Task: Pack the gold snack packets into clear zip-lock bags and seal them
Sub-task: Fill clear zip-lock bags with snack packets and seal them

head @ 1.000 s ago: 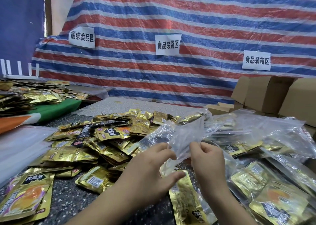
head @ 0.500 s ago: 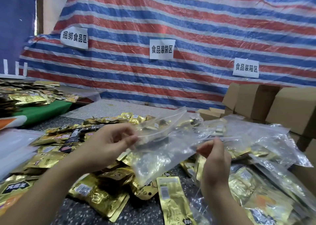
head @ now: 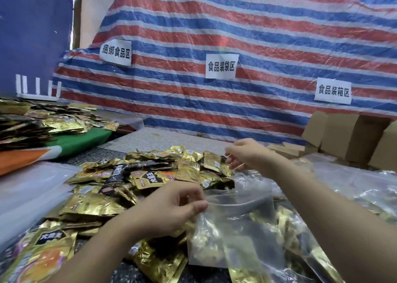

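A heap of gold snack packets [head: 148, 176] covers the dark speckled table in front of me. My left hand [head: 169, 207] pinches the open top edge of a clear zip-lock bag [head: 238, 229], which lies on the table to its right with packets showing through it from beneath. My right hand [head: 247, 153] reaches out over the far right end of the heap. Its fingers are loosely curled just above a gold packet [head: 211, 161], and I see nothing held in them.
Brown cardboard boxes [head: 345, 136] stand at the back right. Clear bags with packets inside [head: 369, 188] lie on the right. Another packet pile [head: 40, 121] sits on a green cloth at left, above a stack of clear plastic [head: 28, 194]. A striped tarp [head: 257, 35] closes the back.
My right hand let go of the bag and reached forward to the far end of the heap. The bag dropped onto the table, and my left hand kept hold of its edge.
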Tool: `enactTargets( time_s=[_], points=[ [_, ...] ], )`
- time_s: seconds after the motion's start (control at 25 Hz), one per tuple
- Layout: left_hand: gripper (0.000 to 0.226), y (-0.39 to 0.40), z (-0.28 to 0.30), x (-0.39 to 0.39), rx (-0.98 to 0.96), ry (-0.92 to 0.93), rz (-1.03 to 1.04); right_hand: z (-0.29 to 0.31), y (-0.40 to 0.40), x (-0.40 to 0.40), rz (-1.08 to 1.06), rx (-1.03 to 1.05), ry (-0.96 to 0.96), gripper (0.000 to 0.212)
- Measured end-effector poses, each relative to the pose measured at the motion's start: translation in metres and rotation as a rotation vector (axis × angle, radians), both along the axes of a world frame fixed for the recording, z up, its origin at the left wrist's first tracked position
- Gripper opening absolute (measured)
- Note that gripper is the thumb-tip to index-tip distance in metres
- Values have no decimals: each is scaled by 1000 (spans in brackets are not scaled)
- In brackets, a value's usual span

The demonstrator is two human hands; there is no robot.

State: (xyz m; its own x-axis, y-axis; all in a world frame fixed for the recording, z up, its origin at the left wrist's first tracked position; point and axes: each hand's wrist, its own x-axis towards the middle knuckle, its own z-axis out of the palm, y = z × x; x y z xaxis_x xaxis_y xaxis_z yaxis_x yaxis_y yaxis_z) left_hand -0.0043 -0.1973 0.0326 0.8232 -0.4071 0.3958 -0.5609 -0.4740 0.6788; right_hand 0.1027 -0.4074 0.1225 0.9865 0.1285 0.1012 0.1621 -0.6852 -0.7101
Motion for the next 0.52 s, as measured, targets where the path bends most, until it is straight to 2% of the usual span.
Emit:
enactTargets(
  time_s=[0.08,0.36,0.52],
  points=[
    [15,-1,-3,3,9,0,8,-12,17,17,40,-137,42,30],
    [16,0,-8,9,10,2,66,-35,74,53,-7,-267,293,82],
    [16,-1,-11,10,59,-12,66,-42,89,57,-26,-408,298,86]
  ],
)
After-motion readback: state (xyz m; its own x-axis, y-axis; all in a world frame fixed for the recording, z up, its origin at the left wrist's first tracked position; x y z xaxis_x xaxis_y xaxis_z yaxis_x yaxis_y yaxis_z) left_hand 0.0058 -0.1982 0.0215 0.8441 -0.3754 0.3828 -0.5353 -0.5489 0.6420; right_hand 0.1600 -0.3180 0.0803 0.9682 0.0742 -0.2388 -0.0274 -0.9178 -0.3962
